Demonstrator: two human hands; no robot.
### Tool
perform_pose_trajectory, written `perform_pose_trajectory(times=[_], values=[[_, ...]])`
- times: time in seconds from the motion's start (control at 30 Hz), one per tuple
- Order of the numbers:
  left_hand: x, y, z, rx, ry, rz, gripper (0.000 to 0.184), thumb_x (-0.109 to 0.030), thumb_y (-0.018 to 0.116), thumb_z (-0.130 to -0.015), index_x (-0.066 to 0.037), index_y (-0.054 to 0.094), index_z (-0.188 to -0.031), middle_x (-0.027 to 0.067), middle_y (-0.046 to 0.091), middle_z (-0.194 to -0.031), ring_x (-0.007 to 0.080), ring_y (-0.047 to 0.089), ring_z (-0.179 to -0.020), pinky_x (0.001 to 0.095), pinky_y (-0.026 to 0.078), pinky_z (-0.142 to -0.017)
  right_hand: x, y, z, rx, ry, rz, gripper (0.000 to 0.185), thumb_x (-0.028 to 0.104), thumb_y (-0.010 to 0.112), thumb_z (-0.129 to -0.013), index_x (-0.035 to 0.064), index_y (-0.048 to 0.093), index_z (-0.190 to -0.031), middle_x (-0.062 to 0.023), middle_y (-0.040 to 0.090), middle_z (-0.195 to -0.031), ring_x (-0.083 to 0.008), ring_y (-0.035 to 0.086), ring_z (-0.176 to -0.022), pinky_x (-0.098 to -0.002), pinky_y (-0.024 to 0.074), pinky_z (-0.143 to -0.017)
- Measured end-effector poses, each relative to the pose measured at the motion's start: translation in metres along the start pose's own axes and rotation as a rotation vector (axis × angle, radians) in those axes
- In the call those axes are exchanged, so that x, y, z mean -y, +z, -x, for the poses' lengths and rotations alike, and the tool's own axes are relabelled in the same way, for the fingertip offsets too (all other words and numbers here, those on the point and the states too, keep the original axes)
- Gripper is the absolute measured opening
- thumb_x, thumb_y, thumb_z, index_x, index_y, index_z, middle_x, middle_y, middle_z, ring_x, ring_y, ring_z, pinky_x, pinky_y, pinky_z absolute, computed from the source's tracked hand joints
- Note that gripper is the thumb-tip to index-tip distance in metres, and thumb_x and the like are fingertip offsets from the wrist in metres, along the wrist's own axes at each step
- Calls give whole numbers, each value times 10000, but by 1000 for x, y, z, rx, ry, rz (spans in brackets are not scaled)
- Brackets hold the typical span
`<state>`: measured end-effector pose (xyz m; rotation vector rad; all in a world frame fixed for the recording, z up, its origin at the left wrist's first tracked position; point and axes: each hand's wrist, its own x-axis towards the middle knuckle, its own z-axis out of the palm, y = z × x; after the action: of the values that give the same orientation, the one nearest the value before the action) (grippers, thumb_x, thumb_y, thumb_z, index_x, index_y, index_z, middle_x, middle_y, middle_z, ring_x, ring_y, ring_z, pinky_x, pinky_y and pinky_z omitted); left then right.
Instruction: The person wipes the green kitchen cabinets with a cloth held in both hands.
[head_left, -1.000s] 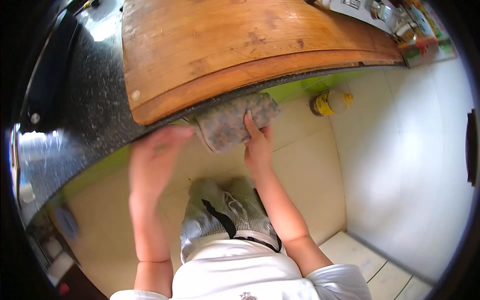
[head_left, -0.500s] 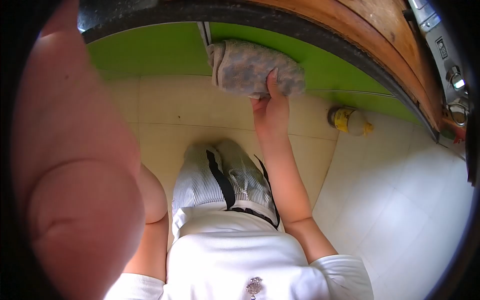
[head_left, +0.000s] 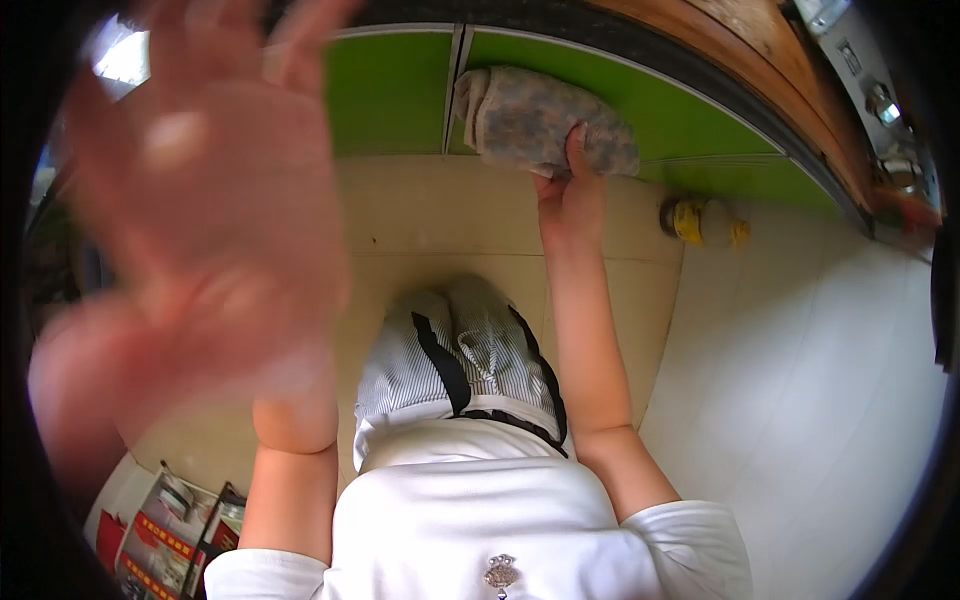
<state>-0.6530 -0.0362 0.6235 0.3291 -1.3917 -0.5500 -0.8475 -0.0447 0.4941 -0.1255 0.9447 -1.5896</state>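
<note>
A folded, mottled grey-brown cloth (head_left: 535, 115) is held up in front of the green cabinet front (head_left: 390, 95). My right hand (head_left: 574, 195) grips its lower edge, the thumb lying on the near face and the fingers hidden behind. Very near the camera, my left hand (head_left: 215, 200) is raised with its palm showing and its fingers spread. It is blurred, holds nothing and covers much of the view's left side.
On the floor by the cabinet's foot lies a bottle with a yellow label (head_left: 703, 222). The dark counter edge (head_left: 660, 55) and wooden board (head_left: 745, 30) run along the upper right, beside a metal appliance (head_left: 850, 65). Packaged items (head_left: 165, 540) stand at lower left.
My left hand has risen from beside the cloth to close before the camera, fingers now spread. My right hand still holds the cloth. The view has shifted off the countertop, showing more cabinet front.
</note>
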Motion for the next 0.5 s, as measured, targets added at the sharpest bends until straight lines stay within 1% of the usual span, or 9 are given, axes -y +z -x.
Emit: perform_pose_trajectory(times=[0.03, 0.07, 0.1, 0.13, 0.17, 0.23, 0.33, 0.4, 0.5], values=[[10, 5, 7, -107, -132, 80, 433, -414, 394, -913, -35, 513, -1084, 125, 552, -1073, 262, 520, -1021, 345, 444, -752, 4, 1, 1, 10, -51, 21, 315, 127, 563, -864, 61, 470, -1158, -75, 536, -1124, -196, 518, -1052, -362, 488, -848], [21, 15, 23, -220, -390, 103, 434, -416, 396, -913, -38, 509, -1092, 123, 549, -1082, 261, 517, -1029, 345, 444, -753, 7, 3, 4, 16, -106, 41, 333, 120, 577, -855, 57, 463, -1161, -81, 533, -1126, -206, 514, -1057, -372, 486, -849], [23, 23, 47, -341, -752, -2, 327, -283, 542, -870, -39, 479, -1079, 85, 559, -1062, 211, 502, -1044, 332, 423, -806, 7, 5, 9, 25, -167, 70, 352, 113, 590, -846, 52, 456, -1165, -88, 530, -1127, -215, 510, -1062, -382, 484, -850], [40, 29, 68, -377, -1021, -79, 423, -253, 628, -816, -43, 444, -1134, 64, 551, -1065, 180, 494, -1048, 310, 393, -857, 10, 7, 12, 41, -180, 85, 403, 115, 615, -828, 54, 432, -1181, -79, 522, -1134, -202, 508, -1057, -362, 477, -850], [54, 37, 89, -357, -1150, -141, 531, -395, 637, -775, -57, 483, -1155, 78, 507, -1150, 198, 492, -1071, 323, 429, -827, 9, 8, 14, 56, -192, 109, 456, 118, 640, -809, 56, 407, -1196, -69, 514, -1142, -190, 506, -1053, -343, 470, -850], [68, 45, 103, -406, -1435, -21, 649, -383, 680, -752, -28, 402, -1219, 68, 523, -1113, 195, 500, -1041, 327, 387, -867, 10, 13, 13, 102, -169, 120, 495, 128, 664, -792, 62, 397, -1203, -59, 511, -1144, -173, 507, -1042, -316, 463, -834], [87, 34, 101, -392, -1463, 297, 689, -413, 683, -737, -16, 402, -1226, 80, 517, -1135, 204, 509, -1033, 339, 407, -849, 6, 18, 7, 166, -47, 90, 441, 153, 655, -798, 72, 441, -1175, -56, 523, -1125, -165, 519, -1024, -302, 469, -785], [99, 31, 93, -348, -1360, 183, 574, -359, 671, -761, -23, 467, -1178, 82, 536, -1123, 191, 527, -1020, 345, 446, -824, 8, 23, -1, 180, 54, 51, 396, 175, 641, -809, 74, 474, -1154, -57, 532, -1109, -166, 529, -1013, -300, 480, -752], [113, 33, 90, -394, -1171, 29, 467, -305, 666, -774, -24, 524, -1120, 78, 574, -1052, 183, 560, -959, 337, 475, -786, -1, 24, -9, 199, -74, 211, 363, 209, 620, -829, 66, 504, -1142, -65, 542, -1103, -176, 545, -1002, -301, 500, -716]])
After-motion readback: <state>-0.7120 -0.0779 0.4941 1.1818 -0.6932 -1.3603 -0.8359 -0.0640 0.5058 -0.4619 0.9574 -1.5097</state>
